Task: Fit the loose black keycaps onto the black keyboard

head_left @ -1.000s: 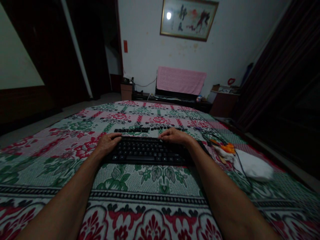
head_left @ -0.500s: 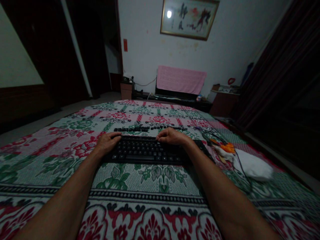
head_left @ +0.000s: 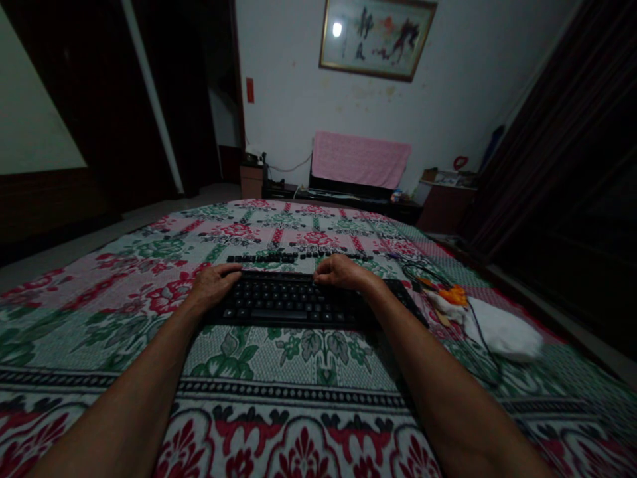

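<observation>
Reaching forward, left hand [head_left: 213,284] grips the left end of the keyboard [head_left: 293,304]; right hand [head_left: 343,272] clasps its far edge.

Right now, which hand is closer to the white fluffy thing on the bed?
Right. The right hand rests on the far edge of the keyboard, the white thing lying off to its right. The left hand sits at the keyboard's left end, farther away.

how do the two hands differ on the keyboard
The left hand lies at the left end of the keyboard, half on the bedspread; the right hand sits over its far row, right of middle. The left hand's thumb is stretched out; the right hand's fingers are curled. Both touch the keyboard.
</observation>
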### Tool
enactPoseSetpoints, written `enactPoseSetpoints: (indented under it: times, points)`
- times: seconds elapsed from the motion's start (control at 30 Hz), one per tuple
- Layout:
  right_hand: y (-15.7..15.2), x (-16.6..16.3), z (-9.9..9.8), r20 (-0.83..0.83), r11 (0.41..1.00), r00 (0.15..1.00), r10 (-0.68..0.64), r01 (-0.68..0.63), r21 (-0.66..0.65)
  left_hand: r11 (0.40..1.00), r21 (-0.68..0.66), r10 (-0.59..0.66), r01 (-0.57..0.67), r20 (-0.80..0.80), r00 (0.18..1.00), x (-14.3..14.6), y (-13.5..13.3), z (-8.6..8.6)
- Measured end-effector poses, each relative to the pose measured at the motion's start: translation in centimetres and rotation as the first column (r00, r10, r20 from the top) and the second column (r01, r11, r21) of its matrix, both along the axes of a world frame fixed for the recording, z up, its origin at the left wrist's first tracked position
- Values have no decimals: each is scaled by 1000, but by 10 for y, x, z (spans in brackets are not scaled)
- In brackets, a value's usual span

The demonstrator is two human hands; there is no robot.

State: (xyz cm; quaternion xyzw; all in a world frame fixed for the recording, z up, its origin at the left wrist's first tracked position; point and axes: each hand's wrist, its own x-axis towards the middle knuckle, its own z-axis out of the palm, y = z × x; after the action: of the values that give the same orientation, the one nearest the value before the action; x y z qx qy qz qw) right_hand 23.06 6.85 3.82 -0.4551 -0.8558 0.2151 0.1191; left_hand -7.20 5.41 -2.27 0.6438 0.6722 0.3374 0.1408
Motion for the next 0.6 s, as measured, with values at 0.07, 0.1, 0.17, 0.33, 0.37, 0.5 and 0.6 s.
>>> enactPoseSetpoints:
  times: [0.07,0.1,0.17,0.33,0.37,0.5,0.6]
  points:
    - [0,1,0,25,1000,999,-22,22,-5,1000,-5,14,-14,-6,1000,1,-1,1]
    - [1,1,0,34,1000,999,-21,21,-7,1000,-5,19,-19,-9,1000,1,-1,1]
    - [2,2,-1,30,1000,1000,-2,2,-11,1000,1,26,-26,-12,1000,2,-2,3]
    - [7,5,-8,-85,997,994,75,-74,25,999,8,33,-33,-34,999,4,-4,5]
    - [7,5,-8,-89,997,993,78,-76,29,999,10,32,-31,-40,999,4,-4,6]
    - [5,3,-6,-50,997,996,78,-77,30,1000,9,19,-18,-41,999,3,-4,6]
    - [2,1,-1,5,993,995,96,-96,62,1000,-1,7,-7,-32,999,3,-3,5]
